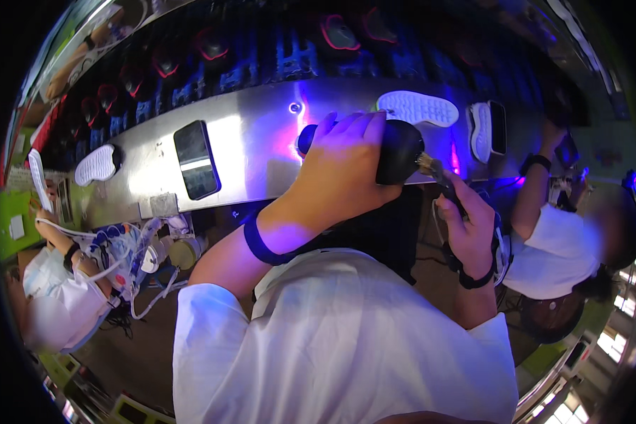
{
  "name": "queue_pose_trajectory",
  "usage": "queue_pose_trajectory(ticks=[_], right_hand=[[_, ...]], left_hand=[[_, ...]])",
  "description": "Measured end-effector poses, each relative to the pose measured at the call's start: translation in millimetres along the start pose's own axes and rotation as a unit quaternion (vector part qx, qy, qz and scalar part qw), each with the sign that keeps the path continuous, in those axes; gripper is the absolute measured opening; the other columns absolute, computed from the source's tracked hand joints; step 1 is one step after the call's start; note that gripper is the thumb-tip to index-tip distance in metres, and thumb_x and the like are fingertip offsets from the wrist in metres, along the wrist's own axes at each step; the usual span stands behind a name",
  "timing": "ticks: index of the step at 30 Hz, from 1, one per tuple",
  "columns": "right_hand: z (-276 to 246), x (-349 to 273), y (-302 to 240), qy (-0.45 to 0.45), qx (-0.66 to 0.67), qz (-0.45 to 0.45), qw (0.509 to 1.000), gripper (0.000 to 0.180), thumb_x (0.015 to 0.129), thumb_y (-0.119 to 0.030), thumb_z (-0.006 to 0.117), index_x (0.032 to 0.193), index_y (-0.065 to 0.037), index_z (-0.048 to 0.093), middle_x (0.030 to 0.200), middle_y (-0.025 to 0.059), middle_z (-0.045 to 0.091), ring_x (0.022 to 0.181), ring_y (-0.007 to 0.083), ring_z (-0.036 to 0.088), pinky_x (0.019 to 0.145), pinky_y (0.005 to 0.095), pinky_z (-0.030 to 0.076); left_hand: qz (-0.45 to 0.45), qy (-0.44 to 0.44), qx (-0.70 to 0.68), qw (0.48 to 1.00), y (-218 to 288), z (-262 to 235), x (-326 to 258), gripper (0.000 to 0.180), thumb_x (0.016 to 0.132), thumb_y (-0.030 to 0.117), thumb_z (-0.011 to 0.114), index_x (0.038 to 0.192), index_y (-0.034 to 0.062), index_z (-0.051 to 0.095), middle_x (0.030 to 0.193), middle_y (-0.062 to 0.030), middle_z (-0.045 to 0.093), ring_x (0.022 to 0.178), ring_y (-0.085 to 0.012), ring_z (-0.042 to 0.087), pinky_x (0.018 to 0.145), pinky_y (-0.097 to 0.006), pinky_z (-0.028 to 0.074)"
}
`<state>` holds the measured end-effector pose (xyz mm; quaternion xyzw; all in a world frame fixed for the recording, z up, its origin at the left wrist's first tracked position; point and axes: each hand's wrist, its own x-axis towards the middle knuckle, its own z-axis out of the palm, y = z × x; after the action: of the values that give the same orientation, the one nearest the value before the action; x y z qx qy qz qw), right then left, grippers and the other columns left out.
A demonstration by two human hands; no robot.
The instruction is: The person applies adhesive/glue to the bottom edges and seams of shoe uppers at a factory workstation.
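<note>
My left hand (346, 166) is wrapped over a black shoe upper (401, 152), holding it above the near edge of the metal bench. The rounded end of the upper points right. In my right hand (471, 226) is a brush (442, 178) with a dark handle, gripped between thumb and fingers. Its pale bristles are at the end of the upper, touching it or very close. A white shoe sole (417, 107) lies just beyond the upper, tread side up. My left fingers hide part of the upper.
On the metal bench (254, 127) lie a phone (196, 160), a white sole (95, 165) at left, and another sole (480, 132) beside a dark-screened device (498, 127) at right. Behind runs a dark rack (297, 53) carrying several shoes. Co-workers sit at both sides.
</note>
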<state>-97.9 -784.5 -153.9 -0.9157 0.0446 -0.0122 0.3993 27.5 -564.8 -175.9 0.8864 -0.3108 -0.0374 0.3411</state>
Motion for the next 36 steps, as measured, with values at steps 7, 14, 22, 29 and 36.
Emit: queue_pose_trajectory(ticks=[7,14,22,29,36], right_hand=[[50,6,27,-0.005,0.289,0.118,0.950,0.036,0.097,-0.011,0.067,0.132,-0.002,0.065,0.094,0.0050,0.072,0.071,0.0092,0.059,0.067,0.0240,0.048],[31,27,9,-0.058,0.245,0.055,0.966,0.040,0.097,-0.011,0.067,0.135,-0.001,0.063,0.087,0.0026,0.067,0.077,0.0095,0.060,0.074,0.0255,0.050],[0,37,-23,-0.111,0.214,-0.016,0.970,0.040,0.095,-0.007,0.067,0.134,-0.001,0.062,0.103,0.0089,0.074,0.085,0.0139,0.067,0.081,0.0287,0.053],[-6,25,-4,-0.140,0.286,0.021,0.948,0.042,0.094,-0.004,0.067,0.136,0.000,0.061,0.095,0.0041,0.067,0.077,0.0121,0.063,0.075,0.0273,0.052],[-1,13,32,-0.139,0.319,0.079,0.934,0.041,0.091,-0.005,0.072,0.131,0.001,0.064,0.104,0.0080,0.072,0.086,0.0147,0.067,0.081,0.0299,0.054]], left_hand=[[-0.004,-0.135,0.101,0.986,-55,-20,-22,0.110,0.065,0.026,0.089,0.156,0.0095,0.029,0.119,-0.0214,0.064,0.105,-0.0405,0.065,0.089,-0.048,0.053],[-0.041,-0.095,-0.085,0.991,-54,-34,-56,0.103,0.063,0.031,0.092,0.149,0.0050,0.042,0.130,-0.0243,0.061,0.118,-0.0424,0.062,0.101,-0.045,0.052],[-0.041,-0.178,-0.270,0.945,-23,-48,-59,0.102,0.066,0.033,0.094,0.148,0.0013,0.043,0.132,-0.0183,0.062,0.121,-0.0316,0.064,0.105,-0.043,0.049],[-0.030,-0.176,-0.376,0.909,-18,-33,-60,0.094,0.067,0.034,0.093,0.142,0.0009,0.047,0.124,-0.0139,0.068,0.115,-0.0266,0.067,0.101,-0.041,0.052],[-0.190,-0.256,-0.494,0.809,-9,-21,-41,0.073,0.077,0.018,0.088,0.137,-0.0011,0.050,0.122,-0.0093,0.067,0.112,-0.0180,0.066,0.100,-0.035,0.051]])
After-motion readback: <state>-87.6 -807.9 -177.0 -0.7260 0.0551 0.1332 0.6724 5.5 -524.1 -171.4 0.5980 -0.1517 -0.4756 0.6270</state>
